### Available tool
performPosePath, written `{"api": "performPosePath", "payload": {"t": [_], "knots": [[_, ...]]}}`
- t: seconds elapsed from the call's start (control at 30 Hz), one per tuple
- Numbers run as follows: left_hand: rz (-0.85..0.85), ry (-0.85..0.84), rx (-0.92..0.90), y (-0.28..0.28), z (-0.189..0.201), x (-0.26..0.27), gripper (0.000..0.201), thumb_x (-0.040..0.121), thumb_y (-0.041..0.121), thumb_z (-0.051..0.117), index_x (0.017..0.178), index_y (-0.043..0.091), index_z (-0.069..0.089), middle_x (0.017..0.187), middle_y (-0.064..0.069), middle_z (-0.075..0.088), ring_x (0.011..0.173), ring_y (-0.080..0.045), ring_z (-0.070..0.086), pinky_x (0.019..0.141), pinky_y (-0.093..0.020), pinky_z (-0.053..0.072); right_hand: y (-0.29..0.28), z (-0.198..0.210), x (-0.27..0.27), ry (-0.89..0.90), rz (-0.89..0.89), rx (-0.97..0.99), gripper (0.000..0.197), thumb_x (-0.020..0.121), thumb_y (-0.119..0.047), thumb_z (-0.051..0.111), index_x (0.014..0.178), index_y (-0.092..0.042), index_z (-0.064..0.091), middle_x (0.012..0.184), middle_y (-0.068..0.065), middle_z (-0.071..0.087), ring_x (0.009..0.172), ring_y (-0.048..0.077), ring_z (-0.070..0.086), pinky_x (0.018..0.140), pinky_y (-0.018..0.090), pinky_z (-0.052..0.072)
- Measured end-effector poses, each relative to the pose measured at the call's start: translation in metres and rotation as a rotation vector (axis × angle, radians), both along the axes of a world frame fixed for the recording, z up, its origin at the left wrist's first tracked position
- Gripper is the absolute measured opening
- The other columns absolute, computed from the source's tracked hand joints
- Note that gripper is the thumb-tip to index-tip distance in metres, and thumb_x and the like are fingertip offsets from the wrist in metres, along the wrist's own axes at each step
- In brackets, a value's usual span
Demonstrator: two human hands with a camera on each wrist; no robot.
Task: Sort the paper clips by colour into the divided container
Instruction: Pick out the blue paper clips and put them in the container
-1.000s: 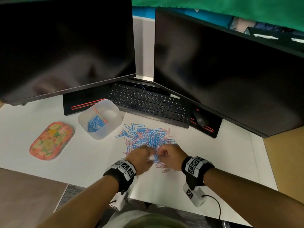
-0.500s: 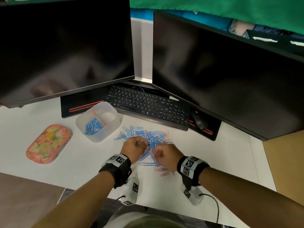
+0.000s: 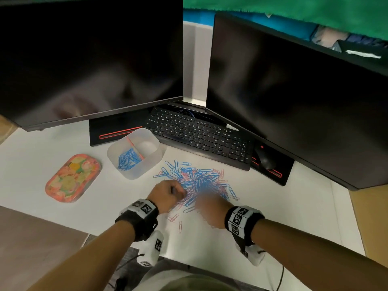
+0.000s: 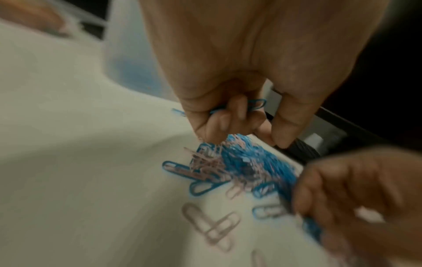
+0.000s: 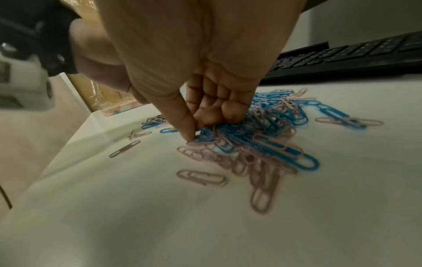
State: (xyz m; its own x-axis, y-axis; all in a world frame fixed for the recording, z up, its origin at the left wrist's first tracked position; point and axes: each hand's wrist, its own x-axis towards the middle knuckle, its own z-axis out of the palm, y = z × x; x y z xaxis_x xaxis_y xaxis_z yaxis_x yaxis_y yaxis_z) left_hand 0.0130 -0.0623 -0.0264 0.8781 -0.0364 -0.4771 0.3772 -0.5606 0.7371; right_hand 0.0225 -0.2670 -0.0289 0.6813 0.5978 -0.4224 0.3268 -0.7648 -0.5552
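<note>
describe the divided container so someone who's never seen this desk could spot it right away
Start at the black keyboard under the two monitors. Just off its left end stands the divided container, a frosted tub. Unlike the flat floral tray further left, it is deep, with a divider and blue clips in its left half.

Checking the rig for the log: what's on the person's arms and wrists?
Bare forearms, no sleeves. Each wrist carries a black band with white blocks printed with black square markers: left wrist band, right wrist band. A white camera unit hangs under each wrist; thin black cables trail back from them.
</note>
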Motion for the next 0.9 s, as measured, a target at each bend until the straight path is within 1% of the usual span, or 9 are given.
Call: {"api": "performPosePath", "payload": {"t": [0.07, 0.13, 0.2, 0.3, 0.4, 0.5, 0.6, 0.77, 0.9], "knots": [[-0.251, -0.063, 0.169, -0.010, -0.002, -0.007, 0.009, 0.081, 0.018, 0.064, 0.081, 0.026, 0.069, 0.075, 0.014, 0.063, 0.070, -0.005, 0.058, 0.068, -0.015, 0.045, -0.003, 0.000, 0.001, 0.009, -0.011, -0.012, 0.024, 0.087, -0.005, 0.050, 0.108, -0.012, 0.061, 0.095, 0.005, 0.061, 0.081, 0.016, 0.051, 0.075, 0.025, 0.045], [-0.410, -0.116, 0.308, -0.018, -0.006, -0.011, 0.008, 0.081, 0.023, 0.064, 0.088, 0.024, 0.066, 0.084, 0.008, 0.062, 0.079, -0.013, 0.059, 0.074, -0.022, 0.048, -0.006, 0.000, 0.002, -0.006, -0.023, -0.007, 0.026, 0.086, -0.005, 0.050, 0.108, -0.012, 0.063, 0.099, 0.006, 0.064, 0.084, 0.018, 0.054, 0.073, 0.022, 0.041], [-0.455, -0.127, 0.417, -0.023, -0.011, -0.012, 0.009, 0.082, 0.029, 0.062, 0.090, 0.025, 0.062, 0.095, 0.004, 0.062, 0.089, -0.019, 0.060, 0.078, -0.027, 0.049, -0.008, 0.002, 0.004, -0.020, -0.042, 0.002, 0.027, 0.085, -0.004, 0.050, 0.108, -0.011, 0.064, 0.102, 0.007, 0.066, 0.091, 0.021, 0.059, 0.076, 0.022, 0.043], [-0.478, -0.102, 0.522, -0.030, -0.014, -0.013, 0.012, 0.084, 0.025, 0.056, 0.094, 0.022, 0.062, 0.104, 0.001, 0.063, 0.097, -0.023, 0.061, 0.081, -0.031, 0.051, -0.011, 0.008, 0.006, -0.023, -0.065, 0.011, 0.026, 0.086, -0.003, 0.052, 0.107, -0.011, 0.065, 0.104, 0.007, 0.067, 0.094, 0.022, 0.062, 0.082, 0.028, 0.051], [-0.474, -0.105, 0.564, -0.032, -0.014, -0.014, 0.016, 0.086, 0.020, 0.050, 0.095, 0.020, 0.063, 0.104, -0.002, 0.064, 0.097, -0.025, 0.062, 0.081, -0.033, 0.052, -0.014, 0.012, 0.006, -0.031, -0.086, 0.013, 0.026, 0.088, -0.004, 0.052, 0.110, -0.013, 0.064, 0.107, 0.005, 0.065, 0.095, 0.019, 0.061, 0.079, 0.023, 0.048], [-0.474, -0.111, 0.555, -0.031, -0.015, -0.014, 0.014, 0.086, 0.021, 0.048, 0.092, 0.020, 0.061, 0.101, -0.003, 0.063, 0.093, -0.027, 0.062, 0.079, -0.035, 0.053, -0.015, 0.013, 0.006, -0.036, -0.099, 0.024, 0.027, 0.089, -0.005, 0.052, 0.111, -0.013, 0.063, 0.108, 0.005, 0.065, 0.089, 0.014, 0.056, 0.076, 0.018, 0.040], [-0.452, -0.121, 0.473, -0.028, -0.014, -0.014, 0.012, 0.086, 0.023, 0.047, 0.089, 0.021, 0.059, 0.095, -0.001, 0.064, 0.087, -0.024, 0.061, 0.076, -0.034, 0.052, -0.015, 0.013, 0.007, -0.021, -0.120, 0.045, 0.026, 0.088, -0.005, 0.052, 0.109, -0.012, 0.065, 0.105, 0.004, 0.065, 0.087, 0.012, 0.054, 0.077, 0.019, 0.041], [-0.351, -0.152, 0.271, -0.022, -0.007, -0.016, 0.013, 0.086, 0.018, 0.054, 0.090, 0.022, 0.065, 0.087, 0.004, 0.068, 0.082, -0.017, 0.062, 0.075, -0.024, 0.049, -0.015, 0.009, 0.013, 0.089, -0.318, 0.118, 0.024, 0.084, -0.003, 0.051, 0.090, -0.015, 0.071, 0.079, -0.012, 0.061, 0.072, 0.004, 0.057, 0.073, 0.018, 0.049], [-0.130, -0.086, 0.096, -0.012, 0.000, -0.015, 0.023, 0.087, 0.013, 0.057, 0.104, 0.023, 0.069, 0.087, 0.010, 0.065, 0.077, -0.007, 0.057, 0.071, -0.012, 0.040, -0.008, 0.015, 0.021, 0.191, -0.397, 0.145, 0.022, 0.084, -0.008, 0.055, 0.075, -0.025, 0.066, 0.082, 0.001, 0.072, 0.073, 0.013, 0.066, 0.073, 0.026, 0.054]]}}
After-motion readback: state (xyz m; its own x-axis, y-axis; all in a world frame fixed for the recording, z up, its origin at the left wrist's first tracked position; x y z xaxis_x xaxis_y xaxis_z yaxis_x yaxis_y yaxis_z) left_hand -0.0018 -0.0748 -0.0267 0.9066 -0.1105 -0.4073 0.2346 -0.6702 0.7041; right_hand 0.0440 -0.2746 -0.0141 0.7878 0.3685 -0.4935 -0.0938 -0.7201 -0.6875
